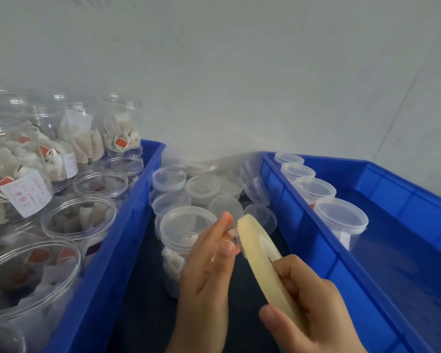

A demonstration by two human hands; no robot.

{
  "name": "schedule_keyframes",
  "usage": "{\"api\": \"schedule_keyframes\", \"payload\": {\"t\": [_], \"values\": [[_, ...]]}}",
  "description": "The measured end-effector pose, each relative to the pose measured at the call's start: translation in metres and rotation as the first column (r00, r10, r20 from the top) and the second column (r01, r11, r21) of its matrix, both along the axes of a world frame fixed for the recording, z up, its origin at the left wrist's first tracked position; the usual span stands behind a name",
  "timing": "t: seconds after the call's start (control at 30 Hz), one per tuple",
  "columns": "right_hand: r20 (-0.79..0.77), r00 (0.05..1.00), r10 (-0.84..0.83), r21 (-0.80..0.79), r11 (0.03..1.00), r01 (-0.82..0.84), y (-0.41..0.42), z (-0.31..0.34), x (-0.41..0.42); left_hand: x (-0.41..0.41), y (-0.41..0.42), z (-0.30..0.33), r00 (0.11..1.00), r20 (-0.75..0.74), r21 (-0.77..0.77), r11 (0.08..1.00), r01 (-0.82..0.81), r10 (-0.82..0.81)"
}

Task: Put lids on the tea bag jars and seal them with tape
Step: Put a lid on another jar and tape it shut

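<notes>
You have four lidded jars (340, 217) lined up in the right bin (392, 225), so that part looks done. Left of that bin, the jar (186, 240) by your hands has its lid on, and your right hand (313, 307) grips the tape roll (265, 263) while your left hand (209, 271) pinches what looks like its loose end. Further left, many open jars (77, 220) in the left bin (127, 225) still need lids and tape.

You have a deep blue plastic crate (117, 250) at your left and a second blue plastic crate (382, 250) at your right, set well apart. Between them lies a dark table surface (143, 289). Behind both stands a plain pale grey wall (239, 72), with faint seams at right.
</notes>
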State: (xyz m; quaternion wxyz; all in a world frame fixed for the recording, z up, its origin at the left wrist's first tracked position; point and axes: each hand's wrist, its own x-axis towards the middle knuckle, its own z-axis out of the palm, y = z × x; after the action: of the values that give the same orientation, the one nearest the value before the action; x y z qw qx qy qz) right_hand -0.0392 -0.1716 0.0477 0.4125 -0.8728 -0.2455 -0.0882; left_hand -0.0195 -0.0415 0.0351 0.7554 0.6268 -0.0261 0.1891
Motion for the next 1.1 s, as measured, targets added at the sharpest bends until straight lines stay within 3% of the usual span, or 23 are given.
{"api": "schedule_keyframes", "payload": {"t": [0.03,0.1,0.2,0.27,0.37,0.5,0.6,0.7,0.93,1.1], "values": [[-0.022,0.999,0.029,0.013,1.0,-0.029,-0.001,-0.005,-0.003,-0.004,0.003,0.0,0.995,0.096,-0.023,0.999,0.043,-0.041],[-0.028,1.0,0.003,-0.023,1.0,-0.004,-0.002,-0.006,-0.003,-0.016,0.01,-0.005,0.978,0.199,-0.021,0.998,-0.063,0.066],[-0.013,0.999,-0.038,-0.083,0.996,0.037,-0.001,-0.008,0.0,-0.008,0.015,-0.011,0.949,0.275,0.088,0.979,-0.182,0.152],[-0.014,0.998,-0.055,-0.084,0.995,0.054,-0.001,-0.009,0.003,-0.005,0.018,-0.015,0.917,0.332,0.22,0.927,-0.303,0.221],[-0.009,0.996,-0.085,-0.112,0.99,0.083,0.002,-0.008,0.006,-0.005,0.016,-0.022,0.856,0.431,0.281,0.858,-0.43,0.288],[0.029,0.994,-0.105,-0.196,0.975,0.109,0.006,-0.011,0.008,-0.004,0.014,-0.024,0.84,0.364,0.098,0.881,-0.464,0.402],[0.033,0.99,-0.135,-0.25,0.958,0.139,0.008,-0.011,0.009,-0.005,0.016,-0.023,0.864,0.334,-0.016,0.918,-0.395,0.377],[0.03,0.989,-0.144,-0.25,0.957,0.147,0.007,-0.01,0.01,-0.005,0.013,-0.024,0.863,0.341,0.007,0.917,-0.399,0.373],[0.114,0.973,-0.202,-0.348,0.909,0.23,0.008,-0.01,0.02,-0.002,0.021,-0.027,0.76,0.466,0.151,0.805,-0.574,0.454],[0.166,0.956,-0.243,-0.332,0.899,0.286,0.005,-0.011,0.037,-0.009,0.023,-0.024,0.783,0.325,-0.122,0.844,-0.522,0.531]]}}
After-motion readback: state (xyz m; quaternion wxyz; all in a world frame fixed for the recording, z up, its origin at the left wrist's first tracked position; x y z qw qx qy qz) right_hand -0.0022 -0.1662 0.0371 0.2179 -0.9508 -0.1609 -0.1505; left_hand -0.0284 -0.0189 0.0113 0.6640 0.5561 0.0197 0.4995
